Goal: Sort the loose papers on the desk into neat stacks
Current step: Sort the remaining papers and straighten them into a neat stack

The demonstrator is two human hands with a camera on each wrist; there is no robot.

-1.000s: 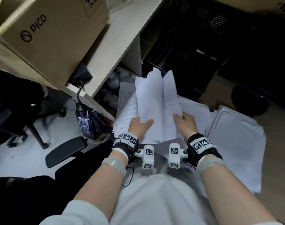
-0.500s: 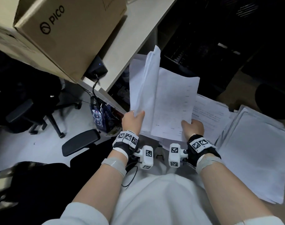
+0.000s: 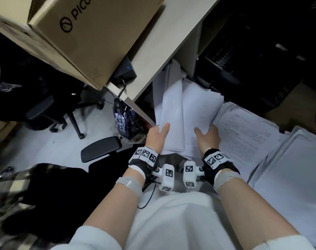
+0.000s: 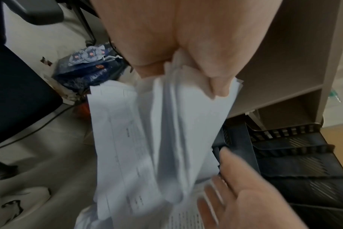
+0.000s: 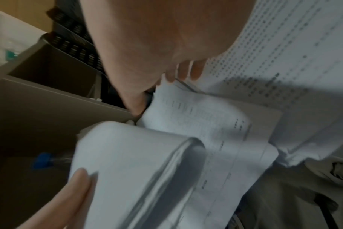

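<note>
My left hand (image 3: pixel 161 128) grips a thick bundle of white papers (image 3: pixel 171 112) by its near left edge, thumb on top; in the left wrist view the bundle (image 4: pixel 166 131) hangs pinched between thumb and fingers (image 4: pixel 217 83). My right hand (image 3: pixel 205 133) holds more sheets (image 3: pixel 200 105) right beside that bundle, thumb over their near edge and fingers underneath. The right wrist view shows a printed sheet (image 5: pixel 196 120) between its thumb and fingertips. A printed stack (image 3: pixel 247 138) lies under the right hand, and a blank stack (image 3: pixel 294 181) lies further right.
A white desk (image 3: pixel 164 42) with a PICO cardboard box (image 3: pixel 85 33) and a small black device (image 3: pixel 123 71) stands at upper left. Black paper trays (image 3: pixel 252 56) sit behind the papers. An office chair (image 3: pixel 51 112) and an armrest (image 3: pixel 101 148) are on the left.
The sheets held upright and spread apart half a second ago have come down and closed together side by side. Both hands keep their hold at the near edges.
</note>
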